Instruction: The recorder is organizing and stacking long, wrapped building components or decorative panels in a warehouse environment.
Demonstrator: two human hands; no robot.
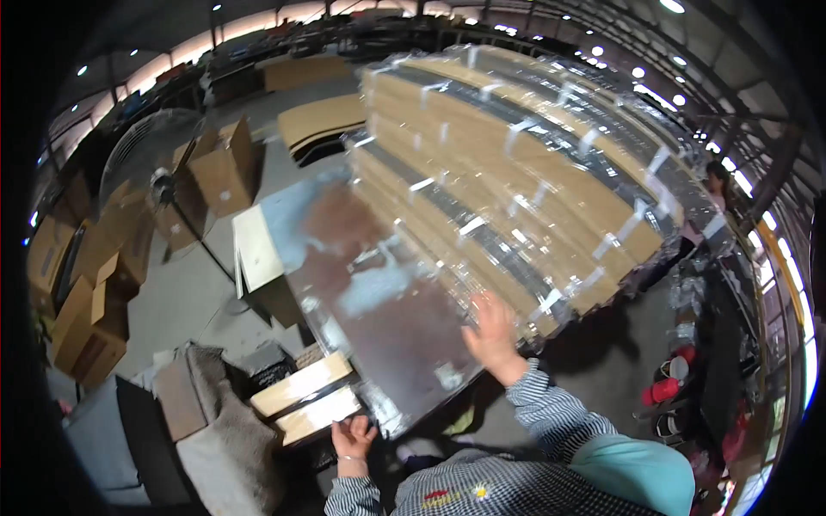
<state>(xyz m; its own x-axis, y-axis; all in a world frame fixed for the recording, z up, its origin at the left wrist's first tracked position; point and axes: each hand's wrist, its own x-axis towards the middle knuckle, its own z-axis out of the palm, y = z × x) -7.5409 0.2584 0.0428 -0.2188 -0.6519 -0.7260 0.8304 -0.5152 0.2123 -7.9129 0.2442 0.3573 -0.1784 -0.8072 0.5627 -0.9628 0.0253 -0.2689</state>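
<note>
My right hand [494, 334] has its fingers stretched out at the near end of a long cardboard package [516, 224] bound in clear film and tape. Whether its fingertips touch the film I cannot tell. Under the package is a worn tabletop [387, 314], patched brown and pale blue. Beyond the table's near left corner, my left hand [353, 437] is loosely bent with its fingers apart, holding nothing that I can see. It is beside two pale wooden-looking boards [305, 387] with a dark gap between them.
Open cardboard boxes [222, 168] stand on the floor to the left. A fan [162, 185] on a pole is there too. Grey cloth [219, 447] drapes over something at the lower left. Red containers [661, 392] sit at the right, and another person [716, 181] is at the far right.
</note>
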